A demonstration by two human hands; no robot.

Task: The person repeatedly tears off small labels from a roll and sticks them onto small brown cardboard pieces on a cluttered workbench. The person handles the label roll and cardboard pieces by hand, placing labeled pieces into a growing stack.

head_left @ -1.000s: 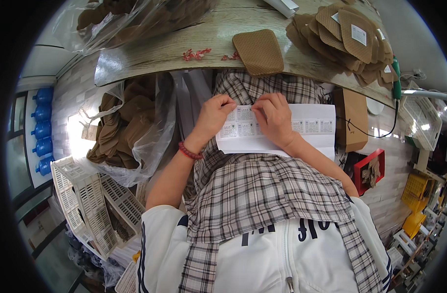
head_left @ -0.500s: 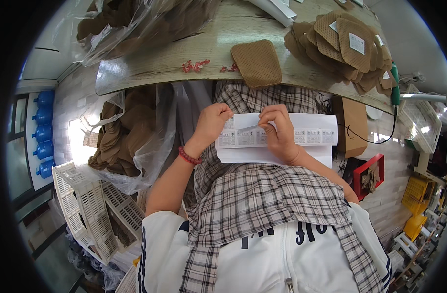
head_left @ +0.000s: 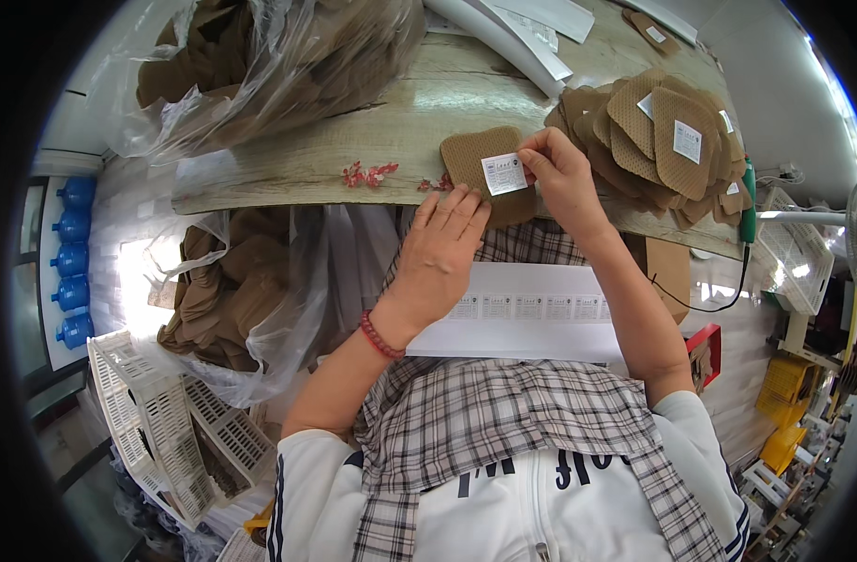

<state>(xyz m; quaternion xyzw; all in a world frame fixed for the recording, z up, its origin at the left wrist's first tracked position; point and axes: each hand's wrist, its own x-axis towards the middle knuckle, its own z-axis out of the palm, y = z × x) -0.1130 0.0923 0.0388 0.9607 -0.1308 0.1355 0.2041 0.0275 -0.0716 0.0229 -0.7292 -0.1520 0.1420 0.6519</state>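
At the front edge of the wooden table lies a brown textured pad (head_left: 468,150), partly jutting over my lap. My right hand (head_left: 561,178) pinches the right side of a small white printed label (head_left: 503,174), which is over the pad; whether it is stuck down I cannot tell. Fingers stretched out, my left hand (head_left: 436,258) rests at the pad's lower left side, holding nothing. Across my lap lies a white sheet (head_left: 531,337) bearing a row of similar labels, its left part partly hidden by my left hand.
A heap of brown pads (head_left: 625,136), some labelled, sits at the table's right. Red scraps (head_left: 367,175) and a clear bag of brown pieces (head_left: 306,75) are on the left. Below stand another filled bag (head_left: 227,290) and white crates (head_left: 147,421). A green-handled tool (head_left: 749,206) hangs at right.
Both hands have moved up from the sheet to the pad. A label is now in my right hand, over the pad. My left hand has gone from closed to stretched out.
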